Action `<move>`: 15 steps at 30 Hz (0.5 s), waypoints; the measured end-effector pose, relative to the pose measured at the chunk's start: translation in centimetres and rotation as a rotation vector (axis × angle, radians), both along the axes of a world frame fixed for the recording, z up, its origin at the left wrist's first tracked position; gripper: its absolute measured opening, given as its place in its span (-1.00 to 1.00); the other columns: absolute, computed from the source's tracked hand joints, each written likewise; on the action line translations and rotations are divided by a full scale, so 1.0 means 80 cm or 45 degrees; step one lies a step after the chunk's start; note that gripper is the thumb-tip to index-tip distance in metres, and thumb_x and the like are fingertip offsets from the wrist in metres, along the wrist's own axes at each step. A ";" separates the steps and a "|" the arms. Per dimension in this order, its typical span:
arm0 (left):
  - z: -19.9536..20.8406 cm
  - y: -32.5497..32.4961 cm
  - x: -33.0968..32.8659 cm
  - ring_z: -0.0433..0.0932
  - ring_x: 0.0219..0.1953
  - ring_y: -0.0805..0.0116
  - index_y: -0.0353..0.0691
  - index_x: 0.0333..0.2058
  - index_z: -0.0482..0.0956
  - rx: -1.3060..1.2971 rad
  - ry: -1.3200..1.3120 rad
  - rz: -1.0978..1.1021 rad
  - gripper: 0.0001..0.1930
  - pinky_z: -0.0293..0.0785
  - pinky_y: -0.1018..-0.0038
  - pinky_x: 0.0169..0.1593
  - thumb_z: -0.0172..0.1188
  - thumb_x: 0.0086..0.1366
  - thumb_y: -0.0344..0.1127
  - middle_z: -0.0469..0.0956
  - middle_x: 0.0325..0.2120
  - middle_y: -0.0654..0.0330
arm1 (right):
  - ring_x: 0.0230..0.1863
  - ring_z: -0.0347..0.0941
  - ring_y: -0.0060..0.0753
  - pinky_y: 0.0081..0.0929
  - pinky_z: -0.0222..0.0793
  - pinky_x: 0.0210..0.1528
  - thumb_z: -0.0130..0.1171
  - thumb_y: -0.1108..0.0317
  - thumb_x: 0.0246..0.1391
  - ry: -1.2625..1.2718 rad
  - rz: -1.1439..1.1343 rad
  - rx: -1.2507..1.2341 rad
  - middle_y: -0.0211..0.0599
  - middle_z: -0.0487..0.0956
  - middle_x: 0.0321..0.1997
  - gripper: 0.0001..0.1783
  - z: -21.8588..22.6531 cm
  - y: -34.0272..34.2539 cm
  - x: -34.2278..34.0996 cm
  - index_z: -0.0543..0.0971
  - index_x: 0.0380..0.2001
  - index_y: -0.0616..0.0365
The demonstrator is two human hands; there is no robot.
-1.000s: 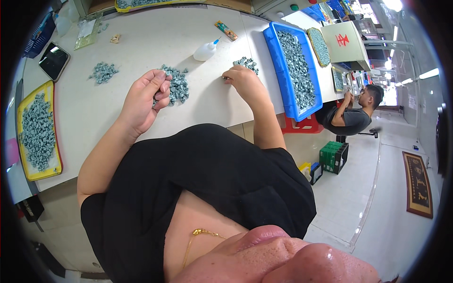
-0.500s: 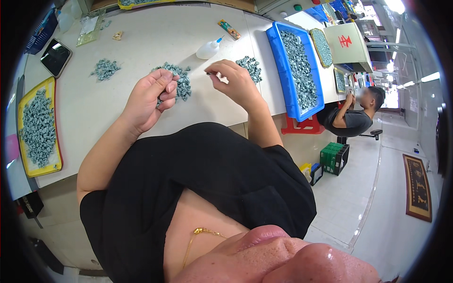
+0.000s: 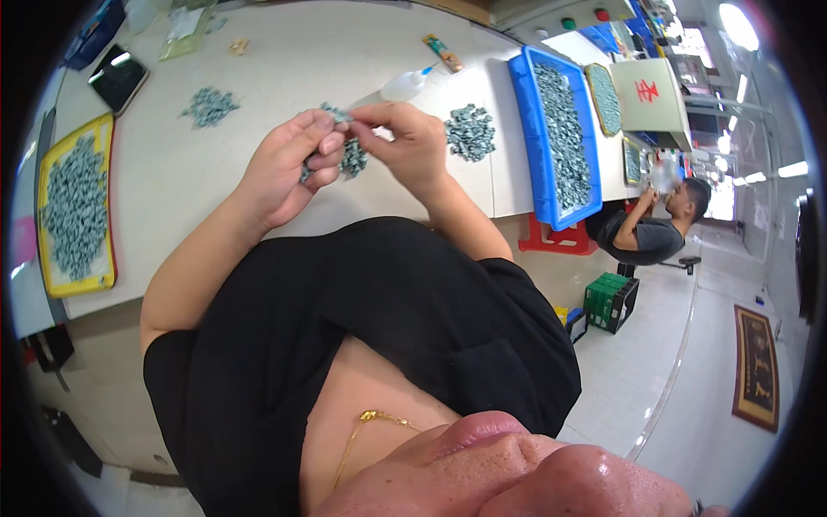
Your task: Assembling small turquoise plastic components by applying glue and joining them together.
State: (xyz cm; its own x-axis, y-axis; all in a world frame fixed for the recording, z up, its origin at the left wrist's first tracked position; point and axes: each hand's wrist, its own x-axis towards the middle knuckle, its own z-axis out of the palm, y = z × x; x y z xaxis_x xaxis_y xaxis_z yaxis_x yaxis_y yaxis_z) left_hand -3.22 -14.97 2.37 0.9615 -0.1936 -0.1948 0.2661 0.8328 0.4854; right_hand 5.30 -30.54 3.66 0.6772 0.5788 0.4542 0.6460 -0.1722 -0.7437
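Note:
My left hand [image 3: 301, 159] is closed, its thumb pressed against curled fingers. My right hand [image 3: 407, 145] meets it, thumb and forefinger pinched together at the left hand's fingertips. Whatever the fingers hold is too small or hidden to name. Just behind and below them lies a pile of small grey-green stone-like pieces [image 3: 354, 158], partly covered by my hands. A similar pile [image 3: 469, 133] sits to the right of my right hand, and a smaller pile [image 3: 210, 107] is spread out to the left.
A yellow-rimmed tray [image 3: 82, 288] of the pieces lies far left, near a phone [image 3: 119, 77]. A blue tray [image 3: 543, 185] of them stands right. Beyond my hands are a squeeze bottle [image 3: 403, 86] and a colourful stick-shaped packet [image 3: 443, 53]. A person [image 3: 646, 233] sits farther right.
My right hand has moved left from apart to touching my left hand's fingertips. The whole view has shifted slightly, so the table things appear farther right and higher.

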 end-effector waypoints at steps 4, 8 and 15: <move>-0.001 0.000 0.004 0.10 -0.56 0.64 -0.26 -0.25 0.34 -0.002 0.005 -0.008 -0.83 0.05 0.71 -0.54 -0.10 0.40 -0.28 0.25 -0.53 0.38 | -0.41 0.57 -0.47 -0.61 0.48 -0.40 0.31 0.61 -0.23 0.133 0.003 0.280 -0.27 0.62 -0.44 -0.81 -0.012 -0.002 0.005 0.62 -0.43 0.23; 0.000 0.000 0.003 0.10 -0.56 0.64 -0.27 -0.24 0.39 0.005 -0.005 -0.038 -0.80 0.06 0.71 -0.53 -0.10 0.40 -0.26 0.25 -0.53 0.40 | -0.41 0.57 -0.48 -0.63 0.48 -0.41 0.31 0.63 -0.23 -0.227 0.010 0.178 -0.27 0.63 -0.41 -0.80 0.002 0.006 0.003 0.61 -0.43 0.24; -0.003 -0.001 0.001 0.10 -0.56 0.65 -0.23 -0.28 0.37 0.025 -0.043 -0.030 -0.81 0.05 0.71 -0.53 -0.10 0.40 -0.24 0.26 -0.53 0.40 | -0.43 0.56 -0.46 -0.64 0.49 -0.46 0.30 0.64 -0.21 -0.502 0.087 0.168 -0.24 0.62 -0.34 -0.80 0.001 0.010 0.005 0.61 -0.40 0.25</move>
